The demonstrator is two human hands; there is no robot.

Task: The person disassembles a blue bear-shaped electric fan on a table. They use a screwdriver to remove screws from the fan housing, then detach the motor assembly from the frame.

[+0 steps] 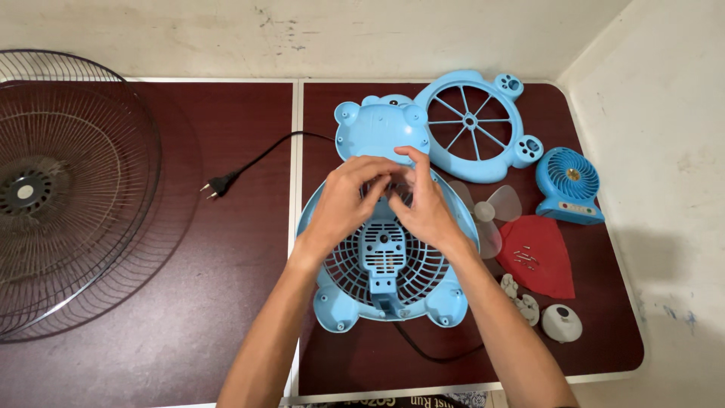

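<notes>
My left hand and right hand pinch together at the top of the blue fan housing, while its front grille, blade and screws lie already removed on the tabletop.

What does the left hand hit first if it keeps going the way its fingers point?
Likely the right hand: the left hand points up-right, fingertips nearly meeting it above the light-blue bear-shaped plastic fan housing. Contact unclear.

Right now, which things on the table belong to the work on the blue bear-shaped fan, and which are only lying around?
In the work:
- left hand and right hand, on the blue fan housing
- front grille
- bear face cover
- clear fan blade
- screws on red cloth
- black plug

Lying about:
- large wire fan guard
- small blue handheld fan
- white round part
</notes>
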